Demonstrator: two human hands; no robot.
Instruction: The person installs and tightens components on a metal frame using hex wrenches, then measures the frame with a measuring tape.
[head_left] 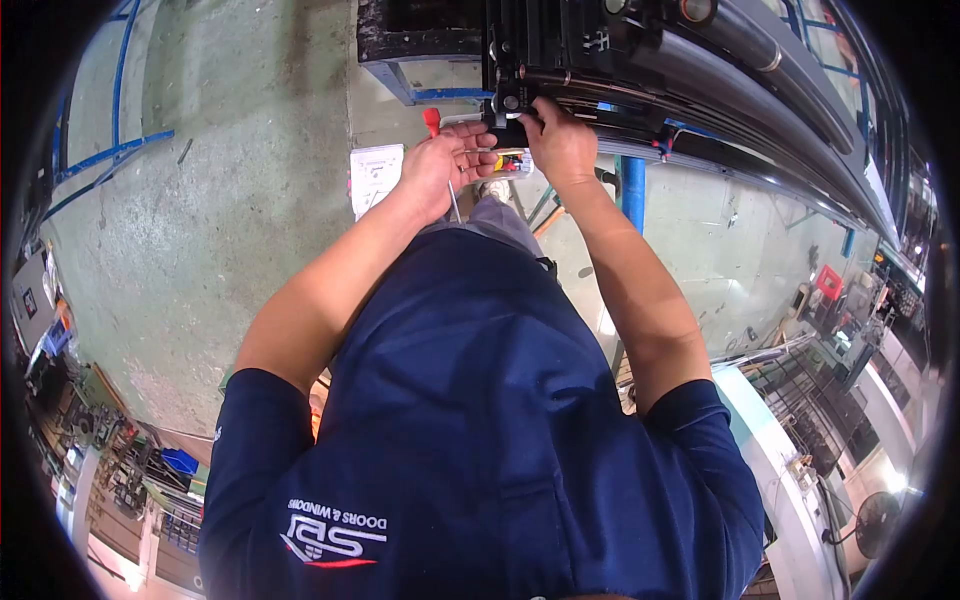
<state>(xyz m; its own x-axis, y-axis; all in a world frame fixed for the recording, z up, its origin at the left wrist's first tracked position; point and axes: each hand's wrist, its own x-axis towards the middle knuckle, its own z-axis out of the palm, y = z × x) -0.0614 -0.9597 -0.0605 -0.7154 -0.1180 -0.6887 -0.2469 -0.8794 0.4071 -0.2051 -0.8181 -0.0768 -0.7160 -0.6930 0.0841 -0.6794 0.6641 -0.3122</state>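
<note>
My left hand point(440, 170) holds a screwdriver with a red handle point(431, 121). Its thin metal shaft point(454, 203) slants down past the palm toward my body, and some fingers stretch toward the end of a black profile. My right hand point(563, 145) pinches a small black fitting point(512, 104) at the near end of the long black profiles point(640, 112). The thumb and forefinger press on it, while the other fingers are partly hidden. What the left fingertips touch is hard to make out.
Below my hands is a tray with small coloured items point(515, 162). White printed paper point(376, 172) lies to its left. Black tubes and profiles point(720, 75) fill the upper right on a support with a blue leg point(633, 195). A red crate point(829, 282) stands far right.
</note>
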